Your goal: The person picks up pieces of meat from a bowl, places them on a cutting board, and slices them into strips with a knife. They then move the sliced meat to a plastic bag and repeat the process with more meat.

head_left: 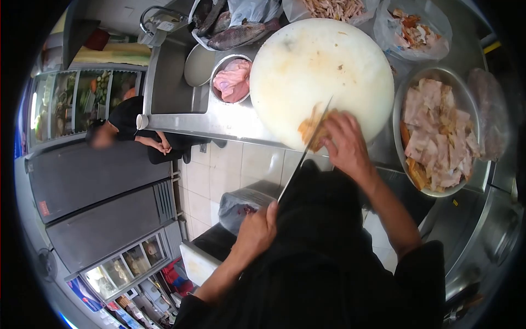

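Note:
My left hand (256, 233) is closed around the handle of a long kitchen knife (293, 172). The blade slants up and away from me over the near edge of a round white cutting board (318, 60). A yellow-brown piece of meat (308, 129) lies at that edge, with the blade across it. My right hand (345, 141) rests on this meat with curled fingers, just right of the blade, and partly hides it. To the right, an oval metal tray (400, 148) holds flat pale meat slices (435, 131).
Left of the board stand a metal bowl (215, 93) of pink raw meat (234, 80) and several whole fish (236, 36) by a sink (178, 98). Bags of cut strips (339, 8) and meat pieces (413, 33) sit behind. A person in black (129, 118) is at the left.

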{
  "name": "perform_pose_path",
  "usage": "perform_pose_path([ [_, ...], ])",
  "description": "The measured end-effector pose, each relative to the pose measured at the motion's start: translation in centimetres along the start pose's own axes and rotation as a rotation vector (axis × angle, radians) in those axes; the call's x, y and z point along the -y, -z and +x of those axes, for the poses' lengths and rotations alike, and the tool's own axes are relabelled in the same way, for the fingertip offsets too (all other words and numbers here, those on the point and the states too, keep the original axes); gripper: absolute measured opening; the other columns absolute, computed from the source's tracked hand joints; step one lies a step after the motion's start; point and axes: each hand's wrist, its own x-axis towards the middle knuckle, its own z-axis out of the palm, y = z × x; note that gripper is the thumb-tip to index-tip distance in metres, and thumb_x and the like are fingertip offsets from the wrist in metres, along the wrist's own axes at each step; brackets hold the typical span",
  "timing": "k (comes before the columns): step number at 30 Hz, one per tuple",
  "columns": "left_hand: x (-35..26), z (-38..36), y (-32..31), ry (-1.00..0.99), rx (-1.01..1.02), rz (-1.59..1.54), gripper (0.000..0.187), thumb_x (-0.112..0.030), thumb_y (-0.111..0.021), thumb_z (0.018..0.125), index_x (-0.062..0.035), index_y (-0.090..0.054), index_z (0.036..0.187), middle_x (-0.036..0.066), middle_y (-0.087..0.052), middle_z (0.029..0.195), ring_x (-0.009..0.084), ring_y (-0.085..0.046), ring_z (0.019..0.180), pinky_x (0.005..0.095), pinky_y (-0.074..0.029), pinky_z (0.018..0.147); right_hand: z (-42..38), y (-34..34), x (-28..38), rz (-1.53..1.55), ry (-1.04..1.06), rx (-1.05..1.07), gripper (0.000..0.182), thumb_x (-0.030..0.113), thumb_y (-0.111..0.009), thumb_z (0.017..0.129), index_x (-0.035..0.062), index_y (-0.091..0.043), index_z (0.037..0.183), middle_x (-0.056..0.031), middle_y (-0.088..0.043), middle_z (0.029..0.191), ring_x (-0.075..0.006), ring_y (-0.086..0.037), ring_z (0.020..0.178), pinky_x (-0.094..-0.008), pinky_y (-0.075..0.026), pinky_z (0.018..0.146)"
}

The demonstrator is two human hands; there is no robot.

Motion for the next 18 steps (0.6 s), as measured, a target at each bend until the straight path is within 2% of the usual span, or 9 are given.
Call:
perform_pose_path([
  [5,1.3,0.0,-1.0,-0.003,0.026,0.067,0.06,-0.041,-0.041,0.109,0.0058,-0.068,0.083,0.04,-0.064,0.083,0.0592,-0.062,0.087,0.0646,-0.049,0.078,-0.2,0.0,0.2,0.021,-0.02,0.006,0.035,0.009,-0.074,0.081,0.002,-0.067,0.115,-0.0165,-0.059,0.126,-0.0391,-0.052,0.122,-0.0493,-0.045,0.106],
  [8,-1.2,4.4,-2.5,-0.156,-0.03,0.071,0.061,-0.041,-0.042,0.109,0.0066,-0.067,0.08,0.039,-0.063,0.081,0.0598,-0.061,0.083,0.0654,-0.048,0.076,0.1,0.0,0.0,0.036,0.002,-0.002,0.034,0.007,-0.073,0.082,0.0018,-0.066,0.115,-0.0167,-0.059,0.125,-0.0392,-0.052,0.122,-0.0488,-0.045,0.106],
  [11,-3.0,6.3,-1.0,-0.094,-0.065,-0.018,0.061,-0.041,-0.042,0.11,0.0065,-0.066,0.079,0.037,-0.064,0.08,0.0596,-0.061,0.081,0.0648,-0.048,0.077,0.1,0.3,-0.2,0.061,0.005,0.029,0.034,0.006,-0.073,0.083,0.0009,-0.066,0.115,-0.0187,-0.059,0.125,-0.041,-0.052,0.122,-0.0484,-0.046,0.105],
  [13,-3.1,5.6,-0.2,-0.138,-0.092,-0.073,0.062,-0.041,-0.042,0.11,0.0067,-0.066,0.08,0.037,-0.064,0.08,0.0594,-0.061,0.082,0.064,-0.048,0.078,-0.1,0.5,-0.3,0.075,-0.017,0.014,0.033,0.004,-0.073,0.084,-0.0005,-0.065,0.116,-0.022,-0.059,0.126,-0.0443,-0.053,0.121,-0.0485,-0.047,0.104],
  [16,-2.8,3.1,0.0,-0.087,-0.063,-0.067,0.062,-0.042,-0.041,0.11,0.0064,-0.067,0.081,0.038,-0.064,0.081,0.059,-0.061,0.084,0.0634,-0.047,0.08,-0.2,0.1,-0.3,0.042,-0.005,0.003,0.034,0.004,-0.074,0.083,-0.0009,-0.065,0.116,-0.0222,-0.059,0.125,-0.0438,-0.054,0.12,-0.0482,-0.048,0.103],
  [18,-2.3,1.8,-0.1,-0.044,-0.041,-0.043,0.061,-0.041,-0.041,0.11,0.0062,-0.067,0.082,0.038,-0.064,0.082,0.0587,-0.062,0.085,0.0635,-0.048,0.08,-0.1,0.0,-0.2,0.045,-0.006,-0.012,0.035,0.005,-0.075,0.082,-0.0004,-0.065,0.115,-0.0193,-0.059,0.125,-0.0414,-0.053,0.121,-0.047,-0.047,0.104],
])
